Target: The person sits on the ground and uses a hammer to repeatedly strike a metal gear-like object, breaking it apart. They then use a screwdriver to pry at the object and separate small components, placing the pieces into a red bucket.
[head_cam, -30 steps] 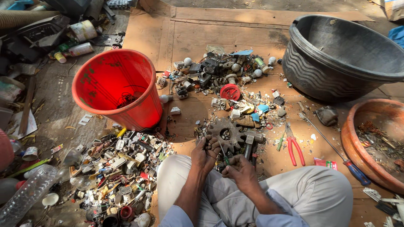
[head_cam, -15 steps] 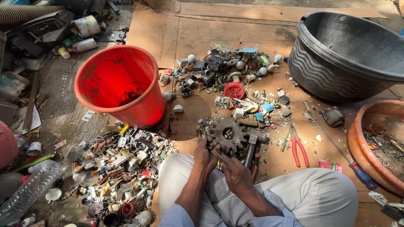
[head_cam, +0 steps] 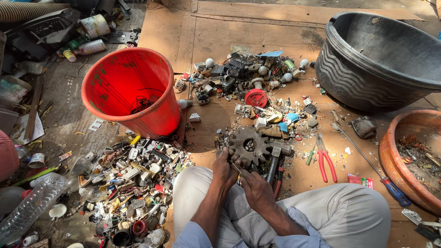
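Hands have drawn closer to our lap: our left hand (head_cam: 225,167) and right hand (head_cam: 257,190) both pinch a thin metal piece (head_cam: 237,170) just below the rusty gear (head_cam: 249,145).

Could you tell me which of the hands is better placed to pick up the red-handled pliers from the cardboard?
Probably the right hand: the red-handled pliers lie on its side, past the hammer, while the left hand sits farther away beside the gear.

We see both forearms reaching up from the bottom centre of the frame, bare below rolled pale-blue sleeves. Our left hand (head_cam: 225,168) is curled closed, and our right hand (head_cam: 257,190) sits just beside it, fingers pinched together, above our crossed legs.
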